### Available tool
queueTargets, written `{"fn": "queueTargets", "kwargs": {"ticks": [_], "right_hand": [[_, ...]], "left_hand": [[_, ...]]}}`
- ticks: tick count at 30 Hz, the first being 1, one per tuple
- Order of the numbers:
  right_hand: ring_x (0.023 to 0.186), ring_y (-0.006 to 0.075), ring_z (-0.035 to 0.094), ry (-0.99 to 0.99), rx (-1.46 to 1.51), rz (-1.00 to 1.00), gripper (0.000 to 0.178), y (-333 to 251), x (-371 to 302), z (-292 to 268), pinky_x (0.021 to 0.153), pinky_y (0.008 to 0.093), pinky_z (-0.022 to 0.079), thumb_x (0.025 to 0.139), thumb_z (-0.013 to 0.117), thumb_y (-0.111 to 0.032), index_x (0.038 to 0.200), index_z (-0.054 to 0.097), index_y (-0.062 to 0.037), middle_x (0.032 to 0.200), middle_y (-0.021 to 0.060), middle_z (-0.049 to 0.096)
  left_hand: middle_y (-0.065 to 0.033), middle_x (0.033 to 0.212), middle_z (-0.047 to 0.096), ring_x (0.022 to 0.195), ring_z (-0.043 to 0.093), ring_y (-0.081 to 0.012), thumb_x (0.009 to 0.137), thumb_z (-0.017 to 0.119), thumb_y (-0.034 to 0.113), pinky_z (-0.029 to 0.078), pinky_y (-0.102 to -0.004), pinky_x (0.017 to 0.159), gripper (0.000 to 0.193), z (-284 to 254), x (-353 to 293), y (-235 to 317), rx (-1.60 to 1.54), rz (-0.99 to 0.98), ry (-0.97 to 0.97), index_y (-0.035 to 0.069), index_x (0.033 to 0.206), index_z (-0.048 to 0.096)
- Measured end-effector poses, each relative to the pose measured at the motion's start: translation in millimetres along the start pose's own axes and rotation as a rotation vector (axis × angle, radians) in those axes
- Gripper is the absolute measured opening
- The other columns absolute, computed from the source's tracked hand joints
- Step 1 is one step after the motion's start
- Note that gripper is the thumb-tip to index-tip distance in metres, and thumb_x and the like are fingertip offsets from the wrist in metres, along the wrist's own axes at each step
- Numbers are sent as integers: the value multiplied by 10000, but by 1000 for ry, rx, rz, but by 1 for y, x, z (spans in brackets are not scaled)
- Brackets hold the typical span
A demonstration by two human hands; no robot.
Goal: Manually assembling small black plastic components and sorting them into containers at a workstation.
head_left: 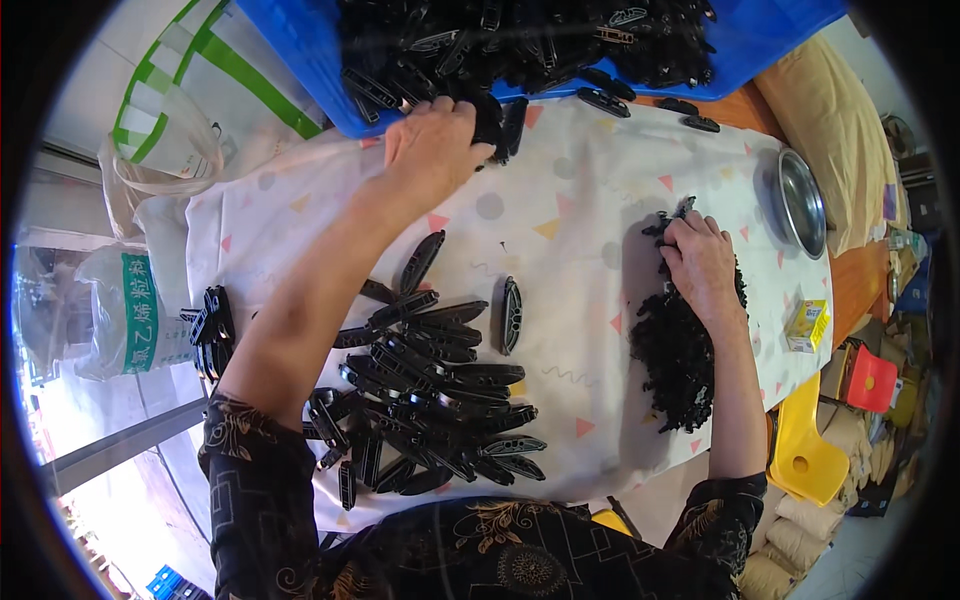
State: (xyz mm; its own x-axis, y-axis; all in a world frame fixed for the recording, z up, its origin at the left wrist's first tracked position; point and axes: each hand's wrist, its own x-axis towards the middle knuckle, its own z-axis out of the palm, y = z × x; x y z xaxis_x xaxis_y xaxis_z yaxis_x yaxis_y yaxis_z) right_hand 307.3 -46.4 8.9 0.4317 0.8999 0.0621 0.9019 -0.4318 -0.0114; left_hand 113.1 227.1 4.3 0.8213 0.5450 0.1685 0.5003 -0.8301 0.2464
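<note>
Curling, hands (432,142) (702,260) grasp long black parts (488,122) (left), small jagged black pieces (686,206) (right).

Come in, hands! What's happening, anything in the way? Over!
Left hand at near edge of blue bin. Right hand on small black pieces. Long black parts heaped nearer the body, blocking neither hand.

Tablecloth (590,270): white, scattered coral and yellow triangles, grey dots, thin grey squiggles. Bin (285,50) at far edge: solid blue. Oblong parts (430,370) toward near left corner: glossy black. Small pieces (675,350) toward right edge: black, duller. Bowl (800,205) by far right corner: silver. Little box (807,326) at right edge: yellow and white. Beyond right edge: yellow stool (805,465), red stool (874,380). Sleeves (255,470) at near edge: black, gold florals, pale linework.
</note>
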Motion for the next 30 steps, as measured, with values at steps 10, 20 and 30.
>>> {"fn": "queueTargets", "kwargs": {"ticks": [10, 20, 30], "right_hand": [[721, 174, 611, 217, 891, 163, 48, -26, -18, 11, 684, 266, 469, 841, 632, -44, 881, 606, -36, 811, 39, 632], [784, 184, 634, -11, 2216, 340, 102, -130, -82, -1, 748, 295, 521, 844, 648, -8, 928, 599, -36, 917, 109, 655], [789, 138, 617, -88, 2170, 233, 103, -151, -137, -33, 755, 274, 506, 854, 651, -40, 937, 590, -35, 879, 65, 648]], "left_hand": [[-130, 1001, 602, 1017, 546, -307, 782, 611, 154, 415, -452, 861, 226, 10, -37, 16, 39, 39, 151, 36, 974, 591], [-85, 873, 631, 751, 635, -137, 798, 655, -3, 499, -249, 635, 374, -18, -151, 89, -1431, -358, -128, -18, 1130, 485], [-88, 960, 656, 830, 645, -132, 826, 619, -26, 494, -243, 668, 354, -45, -220, 124, -1658, -285, -183, -11, 1157, 495]]}}
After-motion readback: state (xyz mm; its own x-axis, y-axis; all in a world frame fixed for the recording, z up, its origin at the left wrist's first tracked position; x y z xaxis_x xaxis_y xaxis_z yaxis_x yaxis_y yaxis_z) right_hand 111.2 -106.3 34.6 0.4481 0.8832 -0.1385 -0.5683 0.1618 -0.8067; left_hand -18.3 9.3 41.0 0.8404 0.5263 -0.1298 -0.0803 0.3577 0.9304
